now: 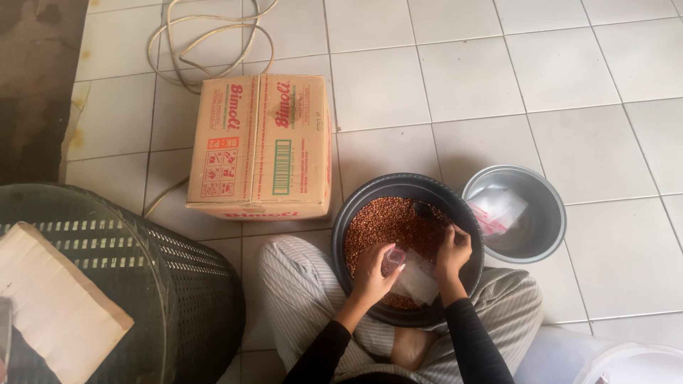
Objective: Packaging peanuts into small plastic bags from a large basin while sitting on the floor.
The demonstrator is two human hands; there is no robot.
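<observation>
A black round basin (348, 213) full of reddish-brown peanuts (388, 224) rests on my crossed legs. My left hand (371, 272) holds a small clear cup over the peanuts, tilted toward a clear plastic bag (416, 281). My right hand (453, 249) pinches the upper edge of that bag and holds it up. The bag lies against the near side of the basin, and its contents are hard to make out.
A grey metal bowl (544, 235) with several empty clear bags (496, 208) sits right of the basin. A shut cardboard box (262, 146) stands ahead on the white tiled floor, with a pale cord (206, 43) behind it. A dark mesh basket (178, 284) stands at left.
</observation>
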